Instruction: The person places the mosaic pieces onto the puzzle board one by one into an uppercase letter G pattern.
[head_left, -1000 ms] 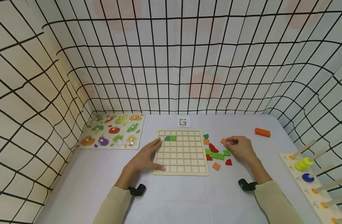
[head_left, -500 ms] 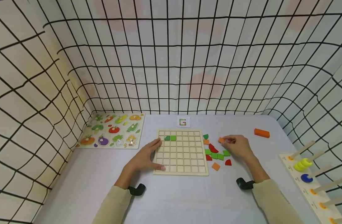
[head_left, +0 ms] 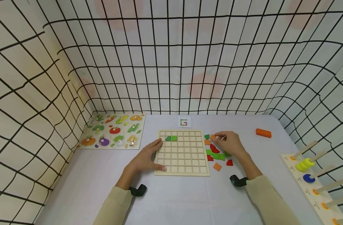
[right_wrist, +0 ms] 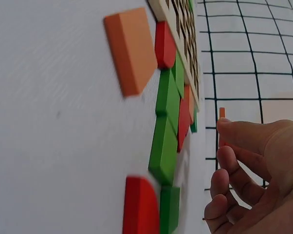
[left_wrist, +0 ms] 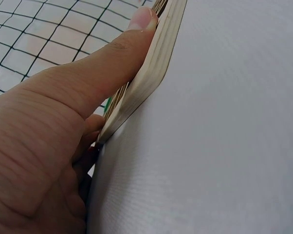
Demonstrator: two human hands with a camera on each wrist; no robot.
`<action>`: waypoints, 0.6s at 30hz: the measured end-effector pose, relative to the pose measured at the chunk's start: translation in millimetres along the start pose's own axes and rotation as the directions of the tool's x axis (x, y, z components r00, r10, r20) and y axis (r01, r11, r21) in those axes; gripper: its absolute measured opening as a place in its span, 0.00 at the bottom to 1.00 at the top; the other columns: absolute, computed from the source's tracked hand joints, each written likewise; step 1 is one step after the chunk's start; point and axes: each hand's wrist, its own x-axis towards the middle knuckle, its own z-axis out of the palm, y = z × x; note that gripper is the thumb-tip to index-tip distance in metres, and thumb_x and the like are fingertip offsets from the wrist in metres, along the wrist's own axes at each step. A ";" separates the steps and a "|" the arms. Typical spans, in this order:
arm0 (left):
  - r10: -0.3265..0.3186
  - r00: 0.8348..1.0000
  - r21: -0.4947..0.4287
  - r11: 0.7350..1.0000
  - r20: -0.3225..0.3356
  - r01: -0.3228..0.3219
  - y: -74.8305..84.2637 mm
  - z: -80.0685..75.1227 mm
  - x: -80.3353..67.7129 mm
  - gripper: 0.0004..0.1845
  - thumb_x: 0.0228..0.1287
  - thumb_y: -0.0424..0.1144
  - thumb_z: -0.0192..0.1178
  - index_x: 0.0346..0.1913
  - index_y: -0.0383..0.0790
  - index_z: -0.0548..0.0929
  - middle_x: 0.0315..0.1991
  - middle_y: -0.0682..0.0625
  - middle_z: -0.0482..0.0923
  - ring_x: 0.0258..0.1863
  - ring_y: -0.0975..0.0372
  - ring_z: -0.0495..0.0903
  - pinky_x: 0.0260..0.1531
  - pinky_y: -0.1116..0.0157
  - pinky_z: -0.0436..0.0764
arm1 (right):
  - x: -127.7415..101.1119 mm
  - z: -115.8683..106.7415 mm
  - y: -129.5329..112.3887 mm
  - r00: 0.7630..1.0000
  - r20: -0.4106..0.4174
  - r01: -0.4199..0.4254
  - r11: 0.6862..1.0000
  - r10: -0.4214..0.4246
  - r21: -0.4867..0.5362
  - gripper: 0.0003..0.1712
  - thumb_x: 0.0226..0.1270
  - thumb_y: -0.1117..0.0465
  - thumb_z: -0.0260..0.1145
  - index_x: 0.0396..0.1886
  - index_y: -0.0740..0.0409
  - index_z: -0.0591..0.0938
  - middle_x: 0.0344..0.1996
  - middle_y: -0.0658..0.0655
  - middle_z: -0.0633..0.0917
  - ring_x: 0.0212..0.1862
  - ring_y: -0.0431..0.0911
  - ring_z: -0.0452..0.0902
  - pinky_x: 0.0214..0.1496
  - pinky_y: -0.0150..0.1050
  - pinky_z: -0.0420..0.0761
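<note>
Pale square grid board [head_left: 185, 153] of matt wood, its cut edge layered and finely grained. Orange square tiles [right_wrist: 132, 51], green square tiles [right_wrist: 163, 151] and red rounded tiles [right_wrist: 140, 209] have smooth, evenly coloured faces of low sheen. The white surface [left_wrist: 224, 136] is matt cloth with a fine weave. Small white printed card [head_left: 184, 122]: apparently paper. Pale round pegs [head_left: 304, 150]: plain matt wood. Beige sleeves [head_left: 112, 206]: soft, matt cloth. Black wrist mounts [head_left: 139, 190]: smooth, plastic-looking.

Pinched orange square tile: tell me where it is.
In the head view, the orange square tile is pinched by the right hand, right of the wooden grid board, beside the dark green tile.
</note>
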 end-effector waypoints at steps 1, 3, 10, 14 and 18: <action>0.002 1.000 -0.001 1.000 -0.001 -0.002 -0.3 0.5 0.1 0.65 0.36 0.70 0.72 0.77 0.49 0.54 0.79 0.57 0.43 0.78 0.55 0.46 0.73 0.47 0.54 | 0.3 1.2 -2.9 1.000 0.004 0.005 1.000 -0.005 0.007 0.21 0.64 0.51 0.68 0.53 0.55 0.84 0.36 0.55 0.83 0.37 0.48 0.73 0.33 0.35 0.75; -0.005 1.000 -0.001 1.000 0.004 0.005 -0.5 0.9 0.1 0.65 0.36 0.71 0.72 0.77 0.50 0.53 0.79 0.58 0.43 0.78 0.55 0.45 0.74 0.48 0.54 | 0.9 3.6 -8.8 1.000 0.013 0.013 1.000 -0.013 0.025 0.21 0.63 0.51 0.69 0.53 0.55 0.84 0.36 0.55 0.83 0.37 0.49 0.73 0.32 0.35 0.74; 0.000 1.000 -0.004 1.000 -0.013 0.000 -1.7 0.8 -0.3 0.64 0.36 0.70 0.73 0.77 0.50 0.54 0.79 0.58 0.44 0.78 0.56 0.46 0.73 0.48 0.55 | 6.3 14.1 -29.2 0.998 0.047 0.035 0.998 -0.037 0.057 0.19 0.65 0.53 0.68 0.54 0.53 0.84 0.34 0.53 0.81 0.33 0.47 0.72 0.24 0.32 0.71; 0.008 1.000 -0.010 1.000 -0.017 -0.008 -1.4 1.3 -0.1 0.64 0.36 0.70 0.73 0.77 0.49 0.55 0.79 0.57 0.44 0.78 0.54 0.47 0.73 0.47 0.55 | 10.2 22.2 -39.3 0.996 0.056 0.062 0.994 -0.068 0.094 0.18 0.64 0.54 0.69 0.53 0.54 0.85 0.33 0.53 0.82 0.31 0.46 0.72 0.22 0.33 0.69; 0.005 1.000 -0.011 1.000 -0.015 -0.005 -1.0 0.8 0.1 0.65 0.35 0.70 0.73 0.77 0.49 0.55 0.79 0.57 0.44 0.78 0.54 0.47 0.73 0.47 0.56 | 16.0 33.5 -49.0 0.994 0.064 0.085 0.992 -0.091 0.094 0.19 0.63 0.54 0.70 0.52 0.54 0.85 0.33 0.52 0.82 0.31 0.46 0.71 0.26 0.34 0.71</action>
